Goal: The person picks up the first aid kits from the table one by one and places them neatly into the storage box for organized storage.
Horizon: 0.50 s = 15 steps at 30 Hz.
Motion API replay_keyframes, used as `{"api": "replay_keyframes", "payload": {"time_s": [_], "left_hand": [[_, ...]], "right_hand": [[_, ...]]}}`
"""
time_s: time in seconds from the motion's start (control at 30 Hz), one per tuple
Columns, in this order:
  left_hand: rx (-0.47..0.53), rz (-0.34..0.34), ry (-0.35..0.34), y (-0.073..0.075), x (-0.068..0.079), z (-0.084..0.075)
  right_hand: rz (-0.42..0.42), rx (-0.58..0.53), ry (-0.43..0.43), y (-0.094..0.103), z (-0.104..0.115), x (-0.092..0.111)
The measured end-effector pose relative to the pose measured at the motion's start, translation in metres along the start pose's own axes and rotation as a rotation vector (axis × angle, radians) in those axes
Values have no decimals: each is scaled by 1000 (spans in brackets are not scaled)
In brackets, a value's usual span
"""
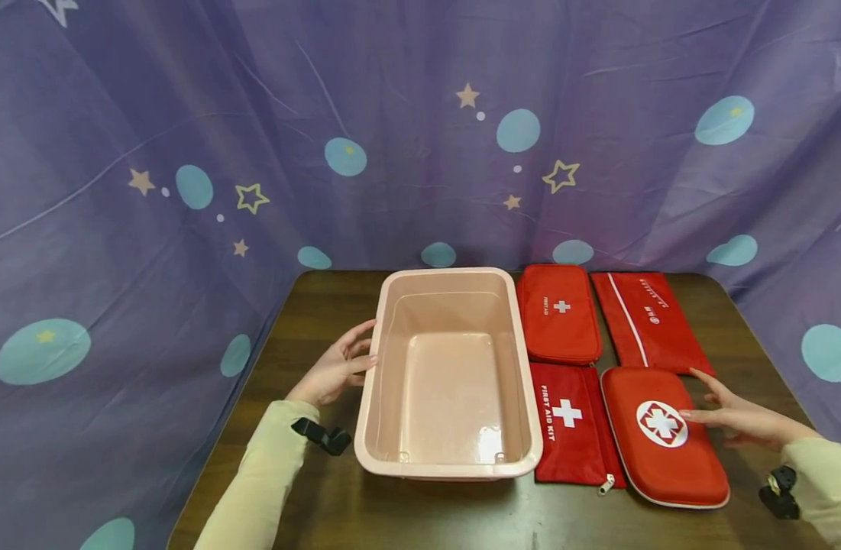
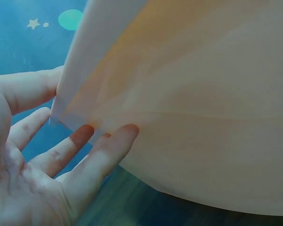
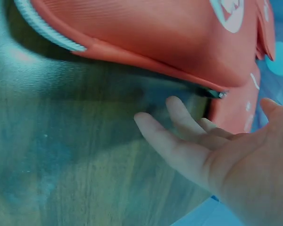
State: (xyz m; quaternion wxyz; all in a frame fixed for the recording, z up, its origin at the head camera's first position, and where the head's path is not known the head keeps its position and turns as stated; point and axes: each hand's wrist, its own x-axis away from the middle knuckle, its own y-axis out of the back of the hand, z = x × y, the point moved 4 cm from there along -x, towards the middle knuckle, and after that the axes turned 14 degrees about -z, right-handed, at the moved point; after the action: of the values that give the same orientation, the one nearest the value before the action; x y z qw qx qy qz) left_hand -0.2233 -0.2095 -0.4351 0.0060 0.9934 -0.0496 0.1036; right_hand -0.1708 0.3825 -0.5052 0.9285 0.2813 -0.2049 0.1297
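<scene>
A pale pink plastic basin (image 1: 523, 344) stands on the table, its inside showing bare. My left hand (image 1: 339, 367) is at the basin's left side, with fingers spread and loosely straight and fingertips right at its rim and outer wall. In the left wrist view, the basin wall (image 2: 203, 155) fills the right side beyond the fingers. Near the right edge of a red hard-shell first aid case (image 1: 688, 458), my right hand (image 1: 743, 416) has its fingers apart and holds nothing. The right wrist view has that hand (image 3: 236, 155) beside the case (image 3: 155, 42), above the wood.
Between basin and case lie a red first aid kit zip pouch (image 1: 574, 443) and, behind it, a red first aid bag (image 1: 559, 325). A flat red pouch with a white stripe (image 1: 667, 328) lies at the back right. A purple curtain (image 1: 420, 114) hangs behind the table (image 1: 310, 305).
</scene>
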Motion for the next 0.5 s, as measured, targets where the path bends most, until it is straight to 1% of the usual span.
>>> {"api": "replay_keyframes", "payload": {"time_s": [0.17, 0.3, 0.37, 0.4, 0.5], "left_hand": [[13, 7, 11, -2, 1, -1], [20, 12, 14, -3, 1, -1], [21, 11, 13, -3, 1, -1], [22, 10, 12, -3, 1, -1], [23, 5, 10, -3, 2, -2]], "right_hand": [[-3, 11, 28, -10, -4, -2], [6, -99, 94, -20, -4, -3], [-15, -110, 140, -23, -3, -4], [-39, -82, 178, -24, -1, -4], [-166, 109, 271, -23, 4, -6]]}}
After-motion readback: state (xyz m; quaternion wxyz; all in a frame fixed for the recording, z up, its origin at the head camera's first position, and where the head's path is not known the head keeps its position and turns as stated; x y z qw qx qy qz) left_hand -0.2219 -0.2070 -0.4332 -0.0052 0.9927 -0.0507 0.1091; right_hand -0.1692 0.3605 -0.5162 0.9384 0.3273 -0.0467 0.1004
